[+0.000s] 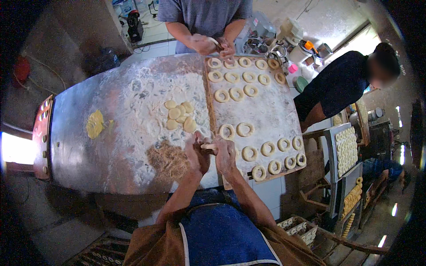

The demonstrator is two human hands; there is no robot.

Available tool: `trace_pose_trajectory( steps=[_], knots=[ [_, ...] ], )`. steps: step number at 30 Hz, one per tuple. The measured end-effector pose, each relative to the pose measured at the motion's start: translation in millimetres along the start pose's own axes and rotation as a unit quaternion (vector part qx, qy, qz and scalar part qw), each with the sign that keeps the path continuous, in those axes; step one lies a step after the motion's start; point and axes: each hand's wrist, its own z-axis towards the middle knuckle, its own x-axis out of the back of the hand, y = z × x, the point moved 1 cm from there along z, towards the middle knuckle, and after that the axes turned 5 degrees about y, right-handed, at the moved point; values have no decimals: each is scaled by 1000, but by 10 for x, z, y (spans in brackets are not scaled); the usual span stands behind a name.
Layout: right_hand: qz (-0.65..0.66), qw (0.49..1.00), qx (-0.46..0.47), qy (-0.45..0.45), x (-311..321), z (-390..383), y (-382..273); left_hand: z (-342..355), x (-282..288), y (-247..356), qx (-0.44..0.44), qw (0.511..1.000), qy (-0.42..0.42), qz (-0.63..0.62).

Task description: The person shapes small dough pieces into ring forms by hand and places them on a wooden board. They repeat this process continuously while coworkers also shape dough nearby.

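Observation:
Both my hands are together over the near side of the floured metal table [80,146], beside the edge of a wooden board [270,113]. Between them is a pale dough piece [208,146], seen edge-on and mostly hidden by the fingers. My left hand [197,155] curls round its left side, and my right hand [226,156] grips the right side. Just beyond lies a small pile of flattened dough rounds [179,111] on loose flour. Several dough rings [245,129] are laid in rows on the board to the right.
Across the table a person in a grey shirt [204,17] works dough in their hands. Another person in dark clothes [339,84] leans at the right. A yellow smear of fat or dough [95,124] lies left. Trays of dough rings [346,150] stand lower right.

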Motion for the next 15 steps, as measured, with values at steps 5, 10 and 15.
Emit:
trace_pose_trajectory(
  steps=[5, 10, 15],
  knots=[
    [-126, 992, 10, 7, 403, 12, -168, 158, 86, -415, -391, 780, -74, 483],
    [-205, 978, 18, -26, 880, 55, -282, 155, 125, -861, -124, 958, -66, 249],
    [-230, 970, -6, -82, 1232, 69, -228, 97, -16, -1245, -126, 964, -18, 235]
  ],
)
